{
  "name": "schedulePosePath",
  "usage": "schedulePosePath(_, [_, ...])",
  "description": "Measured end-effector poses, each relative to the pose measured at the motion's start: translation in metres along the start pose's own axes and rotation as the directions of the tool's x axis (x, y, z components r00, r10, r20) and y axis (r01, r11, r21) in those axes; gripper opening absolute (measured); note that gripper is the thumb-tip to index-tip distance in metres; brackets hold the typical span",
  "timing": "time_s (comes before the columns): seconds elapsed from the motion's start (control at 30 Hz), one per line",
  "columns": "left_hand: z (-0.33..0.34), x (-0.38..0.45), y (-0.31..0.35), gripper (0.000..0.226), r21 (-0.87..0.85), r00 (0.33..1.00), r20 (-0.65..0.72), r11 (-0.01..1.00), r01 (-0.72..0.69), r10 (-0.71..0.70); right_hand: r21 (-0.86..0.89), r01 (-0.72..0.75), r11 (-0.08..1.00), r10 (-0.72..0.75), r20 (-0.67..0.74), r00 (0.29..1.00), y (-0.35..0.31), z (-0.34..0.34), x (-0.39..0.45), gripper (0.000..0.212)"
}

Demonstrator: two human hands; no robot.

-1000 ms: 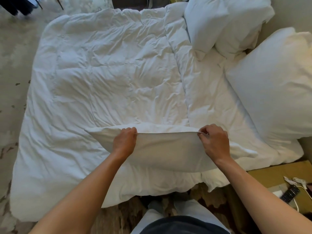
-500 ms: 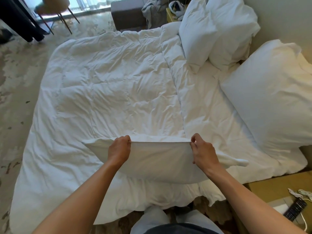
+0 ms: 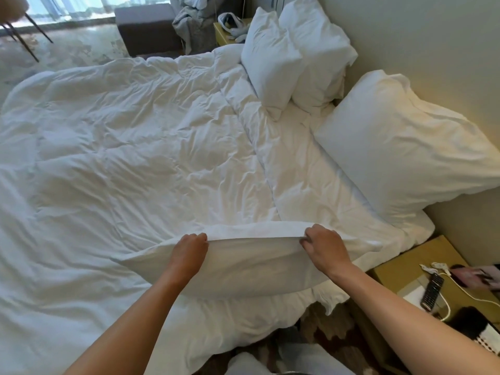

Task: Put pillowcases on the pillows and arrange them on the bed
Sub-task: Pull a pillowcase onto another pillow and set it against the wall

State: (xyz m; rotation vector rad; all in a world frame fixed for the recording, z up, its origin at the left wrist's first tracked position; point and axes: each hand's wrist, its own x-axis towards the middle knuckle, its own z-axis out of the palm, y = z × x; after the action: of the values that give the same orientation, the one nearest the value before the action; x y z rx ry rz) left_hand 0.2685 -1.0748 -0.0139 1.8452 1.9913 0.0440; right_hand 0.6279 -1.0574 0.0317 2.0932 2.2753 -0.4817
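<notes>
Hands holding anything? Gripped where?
Both hands grip one white pillow by its upper edge: left hand left of centre, right hand right of centre.

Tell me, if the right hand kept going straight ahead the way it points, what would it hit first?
The right hand, gripping the pillowcase edge, points up the bed. Beyond that edge it would probably meet the rumpled white duvet first; the big pillow lies further right, though depth is hard to judge.

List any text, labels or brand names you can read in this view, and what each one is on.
None can be read.
Remote control on the bedside table: its button markings are too small and blurred.
Pillow held by the left hand and the right hand: plain white, no tag or print visible.
Duvet: plain white, no print visible.
</notes>
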Motion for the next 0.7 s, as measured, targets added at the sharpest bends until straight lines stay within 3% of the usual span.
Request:
schedulePosePath(0.27, [-0.016,-0.007,-0.006,0.030,-0.021,0.999,-0.042,1.000,0.009,-0.010,0.387,-0.093,0.917,0.109,-0.020,0.994,-0.007,0.001,-0.012,0.030])
schedulePosePath(0.5, [-0.065,-0.002,0.034,0.029,-0.030,0.982,-0.187,0.999,-0.029,0.023,0.440,-0.033,0.897,0.117,-0.165,0.979,0.008,-0.033,-0.005,0.033])
schedulePosePath(0.7, [-0.114,0.021,0.124,0.031,-0.014,0.918,-0.369,0.987,-0.161,0.145,0.481,0.023,0.877,0.147,-0.313,0.938,0.068,-0.094,-0.015,0.037])
